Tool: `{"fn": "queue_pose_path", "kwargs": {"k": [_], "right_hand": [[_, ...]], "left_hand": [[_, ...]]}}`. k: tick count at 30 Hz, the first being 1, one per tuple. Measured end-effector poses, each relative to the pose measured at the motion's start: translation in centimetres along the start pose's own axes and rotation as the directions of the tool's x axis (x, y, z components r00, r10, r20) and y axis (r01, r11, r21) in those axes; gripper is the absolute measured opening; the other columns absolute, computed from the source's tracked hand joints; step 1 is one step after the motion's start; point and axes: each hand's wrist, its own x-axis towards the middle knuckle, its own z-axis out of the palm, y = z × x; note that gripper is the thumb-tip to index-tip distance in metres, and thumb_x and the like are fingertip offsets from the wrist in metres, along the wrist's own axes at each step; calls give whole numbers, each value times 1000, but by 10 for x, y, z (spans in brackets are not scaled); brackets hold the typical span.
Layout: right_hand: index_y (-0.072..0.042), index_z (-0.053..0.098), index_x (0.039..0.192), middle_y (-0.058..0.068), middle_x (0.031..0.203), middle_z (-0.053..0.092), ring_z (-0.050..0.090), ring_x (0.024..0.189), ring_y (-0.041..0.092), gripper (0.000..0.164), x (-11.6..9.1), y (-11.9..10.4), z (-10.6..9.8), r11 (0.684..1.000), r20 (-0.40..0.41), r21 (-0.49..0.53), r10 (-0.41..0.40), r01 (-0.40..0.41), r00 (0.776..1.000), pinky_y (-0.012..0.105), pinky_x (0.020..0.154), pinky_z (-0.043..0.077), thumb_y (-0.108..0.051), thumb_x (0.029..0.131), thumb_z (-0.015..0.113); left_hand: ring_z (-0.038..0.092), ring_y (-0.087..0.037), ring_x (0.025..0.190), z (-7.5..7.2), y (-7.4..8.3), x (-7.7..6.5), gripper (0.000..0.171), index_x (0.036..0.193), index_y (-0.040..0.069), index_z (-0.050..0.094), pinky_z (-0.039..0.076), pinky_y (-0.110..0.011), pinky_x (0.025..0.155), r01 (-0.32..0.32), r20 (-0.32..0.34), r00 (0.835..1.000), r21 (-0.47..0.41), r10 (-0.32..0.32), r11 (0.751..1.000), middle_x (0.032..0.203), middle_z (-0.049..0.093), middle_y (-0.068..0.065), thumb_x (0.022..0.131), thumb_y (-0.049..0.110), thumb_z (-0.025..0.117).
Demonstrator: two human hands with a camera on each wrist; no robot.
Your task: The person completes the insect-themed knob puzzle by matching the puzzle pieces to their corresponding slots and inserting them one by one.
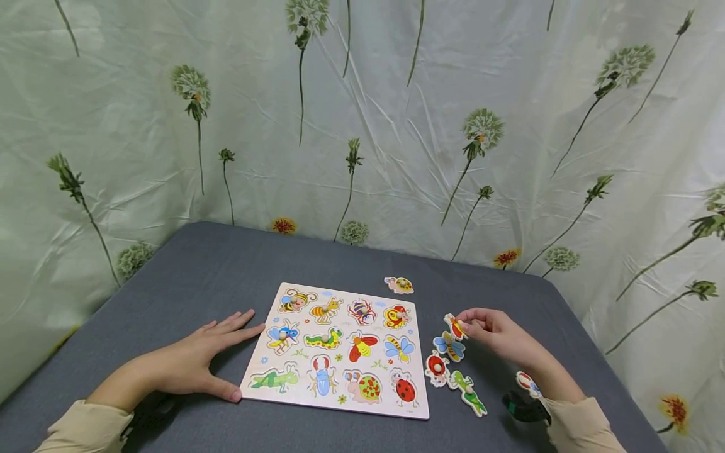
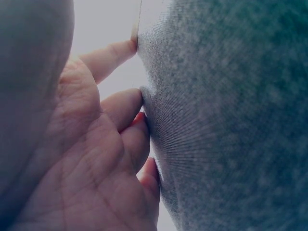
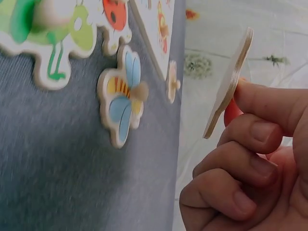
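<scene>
A wooden insect puzzle board (image 1: pixel 300 358) lies on the table. My left hand (image 1: pixel 192 358) is flat with fingers spread, a fingertip and the thumb against the board's left edge. In the left wrist view, that hand's fingers (image 2: pixel 130 108) reach the cloth. To the right of the board, my right hand (image 1: pixel 493 330) pinches a red and yellow insect puzzle piece (image 1: pixel 454 326). The right wrist view shows this piece (image 3: pixel 231 84) raised and edge-on between thumb and index finger. Just below it lies a blue-winged insect piece (image 1: pixel 449 346), with a wooden knob.
Beside the board lie a ladybug piece (image 1: pixel 437 369) and a green grasshopper piece (image 1: pixel 467 393). A snail piece (image 1: pixel 399 285) lies behind the board. Another red and blue piece (image 1: pixel 528 384) is near my right wrist. Several knobbed pieces sit in the board's upper recesses. A floral curtain (image 1: pixel 396 189) hangs behind.
</scene>
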Motion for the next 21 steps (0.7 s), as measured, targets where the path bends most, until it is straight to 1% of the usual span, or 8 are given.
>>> {"fn": "queue_pose_path", "kwargs": {"k": [3,6,11,14,19,21], "right_hand": [[8,62,133,0,81,55,44,72,8,38,3,-6,4,1000,26,12,-19,19,999,29,65,37,-24,111,60],[8,62,131,-1,79,55,44,71,8,37,5,-12,8,999,46,24,-42,41,998,29,65,39,-23,112,59],[6,63,131,2,79,56,47,72,13,36,10,-21,16,999,60,21,-43,42,997,30,64,42,-24,111,60],[7,63,129,3,78,55,44,68,12,34,13,-25,21,998,64,9,-59,59,996,30,61,39,-22,111,60],[9,63,128,-3,70,45,31,57,7,32,15,-30,32,995,93,30,-94,92,991,28,51,30,-18,111,60],[10,63,128,-5,70,41,31,57,6,32,17,-33,36,993,107,43,-110,106,988,27,51,30,-17,111,61]], "left_hand": [[18,-61,160,0,0,0,112,168,26,39,12,-84,120,-6,-5,1000,-2,6,1000,179,20,-23,75,65,89],[19,-60,160,0,-1,-1,112,168,26,39,14,-84,119,-14,-10,1000,0,14,1000,178,20,-24,75,64,90],[18,-60,161,-1,0,-1,112,168,26,39,12,-84,120,-9,-8,1000,-5,9,1000,178,20,-24,75,64,90],[17,-59,161,-2,1,-1,113,168,26,39,11,-84,120,-2,-6,1000,-12,2,1000,178,19,-24,75,64,90],[16,-61,160,-2,3,-2,113,168,26,39,11,-84,120,-6,-2,1000,-14,6,1000,178,19,-24,75,65,89],[17,-61,160,-2,3,-2,113,168,26,39,12,-84,120,-9,-5,1000,-13,9,1000,178,20,-24,75,65,89]]}}
